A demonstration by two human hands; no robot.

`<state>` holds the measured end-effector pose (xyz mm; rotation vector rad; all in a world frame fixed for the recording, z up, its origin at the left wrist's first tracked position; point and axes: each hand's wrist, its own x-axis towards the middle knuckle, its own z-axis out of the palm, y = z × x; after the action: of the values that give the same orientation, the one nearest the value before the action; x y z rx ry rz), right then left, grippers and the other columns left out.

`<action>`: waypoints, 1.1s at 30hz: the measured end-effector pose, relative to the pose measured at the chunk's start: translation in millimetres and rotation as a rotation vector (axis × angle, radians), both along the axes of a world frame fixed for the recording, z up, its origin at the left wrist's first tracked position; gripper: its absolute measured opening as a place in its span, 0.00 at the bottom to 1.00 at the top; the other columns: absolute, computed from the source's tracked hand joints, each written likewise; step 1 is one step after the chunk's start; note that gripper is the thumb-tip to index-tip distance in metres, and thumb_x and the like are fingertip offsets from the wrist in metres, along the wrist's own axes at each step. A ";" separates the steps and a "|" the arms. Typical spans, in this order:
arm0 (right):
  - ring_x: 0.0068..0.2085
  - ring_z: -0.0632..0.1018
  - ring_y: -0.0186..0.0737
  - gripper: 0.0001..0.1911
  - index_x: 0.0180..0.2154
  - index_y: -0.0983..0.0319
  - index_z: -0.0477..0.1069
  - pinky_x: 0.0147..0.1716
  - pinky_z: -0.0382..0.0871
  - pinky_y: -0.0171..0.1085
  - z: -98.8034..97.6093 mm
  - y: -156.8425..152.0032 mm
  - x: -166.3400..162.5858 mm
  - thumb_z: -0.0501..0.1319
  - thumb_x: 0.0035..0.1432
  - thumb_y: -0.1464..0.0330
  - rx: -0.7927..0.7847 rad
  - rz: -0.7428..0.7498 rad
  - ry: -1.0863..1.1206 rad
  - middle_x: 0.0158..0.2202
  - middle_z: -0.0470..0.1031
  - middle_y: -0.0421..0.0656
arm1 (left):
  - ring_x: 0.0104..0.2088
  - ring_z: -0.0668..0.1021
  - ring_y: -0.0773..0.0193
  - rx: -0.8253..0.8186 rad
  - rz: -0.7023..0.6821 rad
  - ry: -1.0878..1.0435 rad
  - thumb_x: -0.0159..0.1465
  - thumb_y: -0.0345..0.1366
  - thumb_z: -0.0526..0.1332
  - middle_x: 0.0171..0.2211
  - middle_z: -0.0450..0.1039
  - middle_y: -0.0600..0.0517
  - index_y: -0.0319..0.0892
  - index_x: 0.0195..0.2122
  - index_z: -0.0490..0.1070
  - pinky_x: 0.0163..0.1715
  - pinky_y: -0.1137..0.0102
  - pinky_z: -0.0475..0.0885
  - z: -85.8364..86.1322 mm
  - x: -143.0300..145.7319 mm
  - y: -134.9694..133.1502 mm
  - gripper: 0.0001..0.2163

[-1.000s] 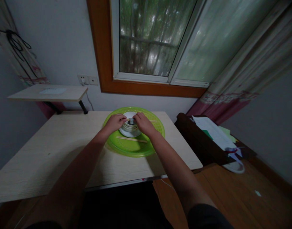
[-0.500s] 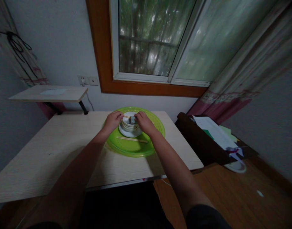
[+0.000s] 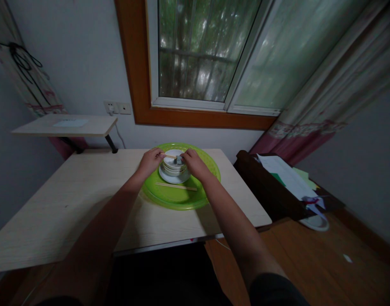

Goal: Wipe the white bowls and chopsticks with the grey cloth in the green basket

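My left hand (image 3: 151,160) is closed on the end of a light wooden chopstick (image 3: 170,156); I cannot tell whether it is one or a pair. In the fingers of my right hand (image 3: 193,162) is a small grey cloth (image 3: 179,160), which touches the chopstick's other end. Both are held over a stack of white bowls (image 3: 173,171) standing on a white plate (image 3: 165,177). Other chopsticks (image 3: 176,186) lie in front of the plate, on the round green tray (image 3: 182,202).
The tray rests on a pale wooden table (image 3: 86,187). A raised shelf (image 3: 96,123) with a paper on it stands at the back left. A dark brown piece of furniture (image 3: 265,187) holding papers is beside the table's right edge, below the curtain.
My right hand and the grey cloth have shifted slightly right along the chopstick, so more of it shows. My left hand has edged slightly left. Bowls, plate and tray have not moved.
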<state>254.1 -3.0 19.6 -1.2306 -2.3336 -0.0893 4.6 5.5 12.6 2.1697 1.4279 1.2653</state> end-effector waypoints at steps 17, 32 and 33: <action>0.51 0.75 0.48 0.16 0.52 0.60 0.79 0.55 0.69 0.44 -4.8 16.2 19.0 0.61 0.66 0.74 -0.020 -0.068 0.279 0.46 0.76 0.48 | 0.41 0.79 0.55 -0.039 0.099 0.051 0.66 0.36 0.60 0.38 0.82 0.46 0.42 0.34 0.79 0.45 0.65 0.72 6.8 -0.6 -4.1 0.08; 0.48 0.73 0.50 0.14 0.49 0.61 0.75 0.57 0.68 0.52 -13.8 33.9 55.9 0.57 0.67 0.64 0.216 -0.476 0.863 0.46 0.72 0.51 | 0.41 0.80 0.57 -0.154 -0.133 0.158 0.65 0.39 0.62 0.39 0.83 0.47 0.41 0.37 0.82 0.45 0.67 0.71 7.4 3.3 -9.2 0.10; 0.48 0.73 0.50 0.14 0.49 0.61 0.75 0.57 0.68 0.51 -14.0 33.5 54.8 0.57 0.67 0.64 0.219 -0.463 0.851 0.47 0.72 0.51 | 0.40 0.80 0.58 -0.181 -0.200 0.198 0.65 0.39 0.62 0.39 0.83 0.47 0.40 0.37 0.83 0.44 0.68 0.71 7.1 5.1 -10.8 0.11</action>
<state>308.8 30.6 5.6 -1.3272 -1.2659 0.0241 9.7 -5.3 19.6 2.2949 1.2974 0.8407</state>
